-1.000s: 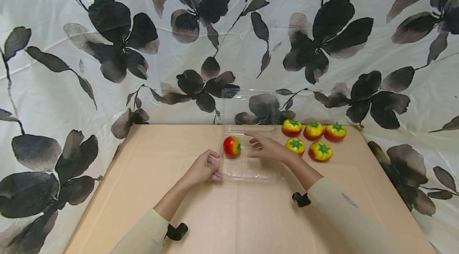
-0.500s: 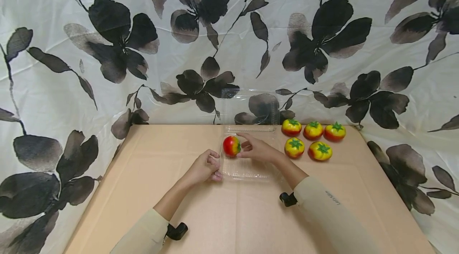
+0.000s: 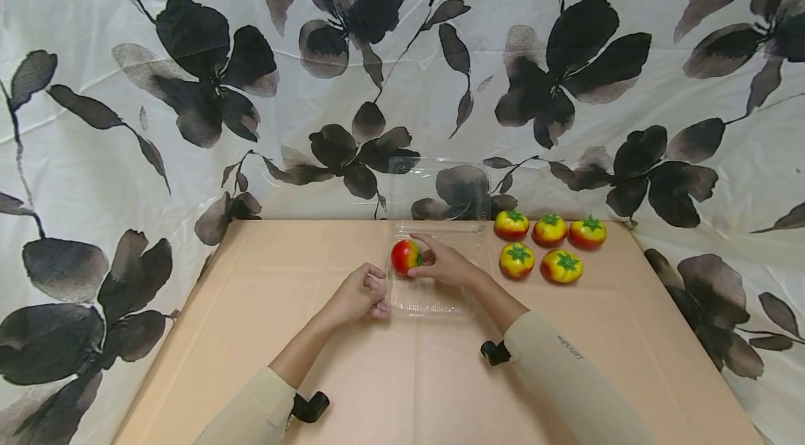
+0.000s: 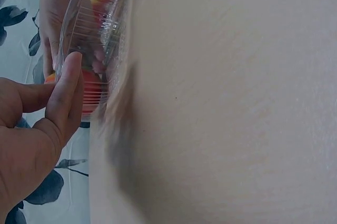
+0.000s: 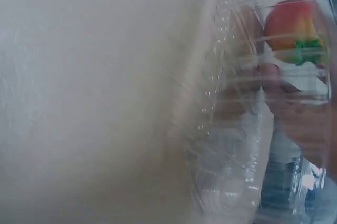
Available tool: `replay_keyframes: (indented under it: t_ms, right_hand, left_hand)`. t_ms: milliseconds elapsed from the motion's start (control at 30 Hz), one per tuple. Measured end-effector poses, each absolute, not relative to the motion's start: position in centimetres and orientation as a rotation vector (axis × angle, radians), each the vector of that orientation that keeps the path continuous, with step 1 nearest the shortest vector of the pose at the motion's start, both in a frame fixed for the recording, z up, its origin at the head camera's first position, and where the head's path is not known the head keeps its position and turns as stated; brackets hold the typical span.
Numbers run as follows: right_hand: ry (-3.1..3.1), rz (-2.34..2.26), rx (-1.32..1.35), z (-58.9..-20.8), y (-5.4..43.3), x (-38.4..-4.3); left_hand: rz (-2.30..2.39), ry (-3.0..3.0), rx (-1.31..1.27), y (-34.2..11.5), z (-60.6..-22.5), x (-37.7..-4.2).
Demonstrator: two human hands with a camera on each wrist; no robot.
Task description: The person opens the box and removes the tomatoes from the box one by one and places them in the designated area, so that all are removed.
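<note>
A clear plastic clamshell container [image 3: 434, 304] stands at the back middle of the table, its lid [image 3: 440, 186] raised against the patterned cloth. One red-and-yellow toy tomato [image 3: 401, 258] lies in its left part, green leaves facing right. My left hand [image 3: 354, 297] pinches the container's left edge between thumb and fingers; the left wrist view shows this hand [image 4: 37, 134] at the ribbed wall [image 4: 87, 29]. Reaching in from the right, my right hand [image 3: 448, 262] has thumb and index finger at either side of that tomato. Seen through the plastic in the right wrist view, the tomato [image 5: 289, 26] is beside the fingers.
Several more toy tomatoes, such as the front one [image 3: 562, 265] and the far right one [image 3: 588, 232], lie right of the container. Behind the light wooden-coloured table [image 3: 402, 375] hangs a white cloth [image 3: 440, 82] with dark flowers.
My right hand has moved left inside the container, from beside the tomato until thumb and index finger meet it. The left hand, container and tomatoes stay put.
</note>
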State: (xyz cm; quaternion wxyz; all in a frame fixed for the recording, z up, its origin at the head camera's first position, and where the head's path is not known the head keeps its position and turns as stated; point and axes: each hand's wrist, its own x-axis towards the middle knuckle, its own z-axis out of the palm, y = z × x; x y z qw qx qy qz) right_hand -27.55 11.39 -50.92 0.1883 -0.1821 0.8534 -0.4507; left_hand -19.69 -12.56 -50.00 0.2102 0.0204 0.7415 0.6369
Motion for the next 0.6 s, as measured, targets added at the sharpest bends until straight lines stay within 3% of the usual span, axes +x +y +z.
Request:
replay_keyframes:
  t_ms: [600]
  right_hand:
    - [2.441,-1.38,-0.497,-51.7,9.6,-26.9]
  left_hand:
    - [1.781,2.062,0.049,-12.5,-49.9,-19.7]
